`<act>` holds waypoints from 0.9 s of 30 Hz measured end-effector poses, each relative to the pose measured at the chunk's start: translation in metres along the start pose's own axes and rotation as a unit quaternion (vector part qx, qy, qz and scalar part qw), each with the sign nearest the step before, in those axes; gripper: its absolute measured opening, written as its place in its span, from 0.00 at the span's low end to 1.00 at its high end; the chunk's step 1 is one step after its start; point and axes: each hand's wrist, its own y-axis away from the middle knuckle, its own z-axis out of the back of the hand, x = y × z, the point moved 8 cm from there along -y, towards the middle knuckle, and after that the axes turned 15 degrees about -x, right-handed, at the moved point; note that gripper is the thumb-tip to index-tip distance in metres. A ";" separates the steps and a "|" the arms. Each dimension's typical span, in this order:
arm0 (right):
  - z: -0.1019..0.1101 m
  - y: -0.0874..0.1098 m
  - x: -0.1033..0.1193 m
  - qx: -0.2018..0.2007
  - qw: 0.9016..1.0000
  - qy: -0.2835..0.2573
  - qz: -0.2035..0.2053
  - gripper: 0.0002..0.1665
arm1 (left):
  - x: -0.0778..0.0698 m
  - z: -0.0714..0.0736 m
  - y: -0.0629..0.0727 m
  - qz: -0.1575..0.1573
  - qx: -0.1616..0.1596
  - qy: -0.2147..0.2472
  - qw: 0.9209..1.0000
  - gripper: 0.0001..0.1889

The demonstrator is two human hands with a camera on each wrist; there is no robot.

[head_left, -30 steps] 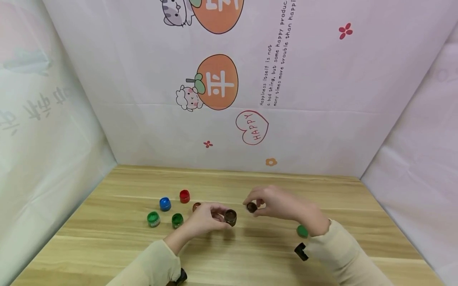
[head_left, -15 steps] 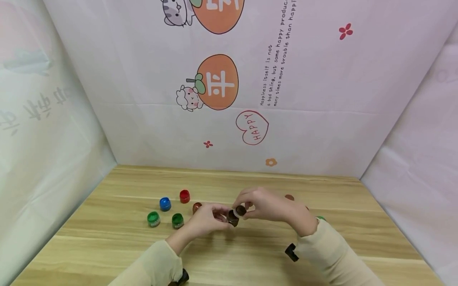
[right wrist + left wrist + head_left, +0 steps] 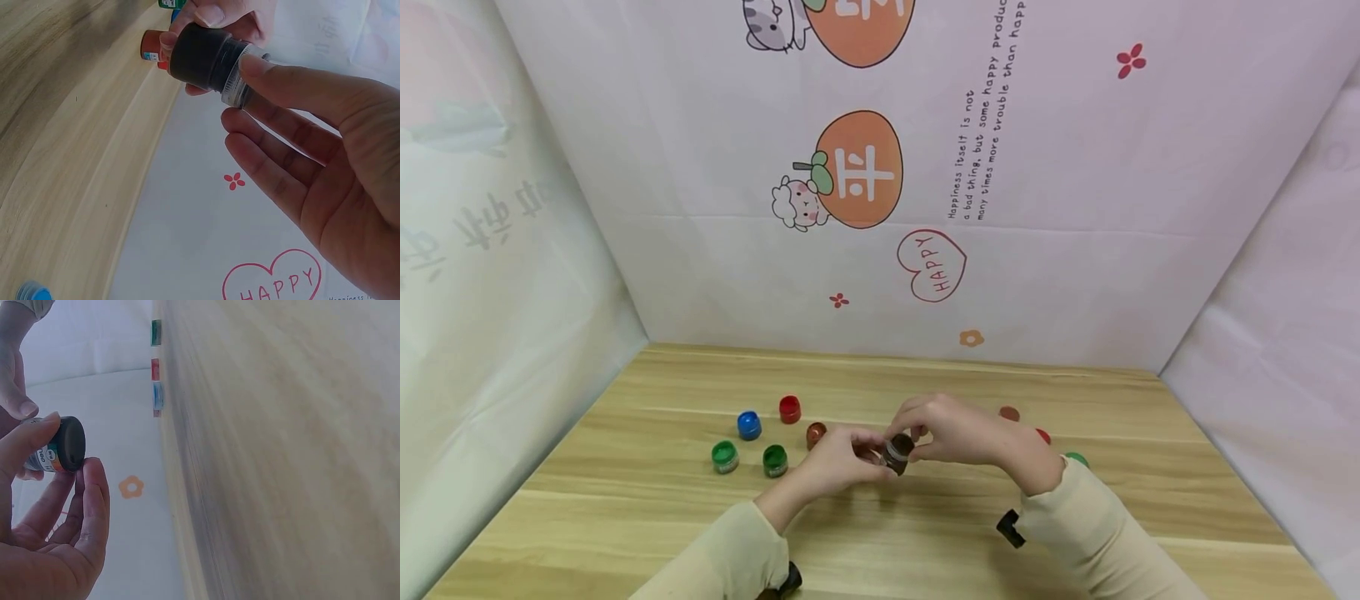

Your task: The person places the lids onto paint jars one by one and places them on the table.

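Note:
Above the middle of the table, my left hand (image 3: 835, 465) grips a small dark brown paint jar (image 3: 199, 56) between thumb and fingers. The jar is tilted. My right hand (image 3: 961, 429) pinches its lid (image 3: 235, 86), which sits against the jar's mouth; whether the thread has caught cannot be told. In the left wrist view, the jar's dark base (image 3: 74, 444) and printed label show past the left thumb. A reddish-brown paint jar (image 3: 816, 434) stands just behind the left hand.
Left of the hands stand lidless jars of red (image 3: 790, 409), blue (image 3: 749, 425), light green (image 3: 725, 457) and dark green (image 3: 775, 461) paint. Beyond the right forearm lie brown (image 3: 1010, 413), red (image 3: 1042, 436) and green (image 3: 1077, 458) lids, partly hidden. A printed cloth wall (image 3: 1037, 275) borders the table's back.
My right hand has moved left, bringing the lid from beside the dark brown jar onto its mouth. The left hand has tilted the jar toward the lid.

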 end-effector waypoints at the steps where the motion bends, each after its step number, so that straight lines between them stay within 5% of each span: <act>1: 0.000 0.000 0.000 0.002 1.000 -0.001 0.002 0.17 | -0.001 0.000 0.000 0.000 0.001 0.002 1.000 0.20; 20: -0.001 0.003 0.000 0.034 0.999 0.011 -0.015 0.21 | -0.007 -0.005 0.003 -0.006 0.005 0.019 1.000 0.21; 27: 0.000 0.002 -0.003 0.028 0.998 0.025 -0.040 0.15 | -0.007 -0.007 0.004 -0.006 0.011 0.021 1.000 0.19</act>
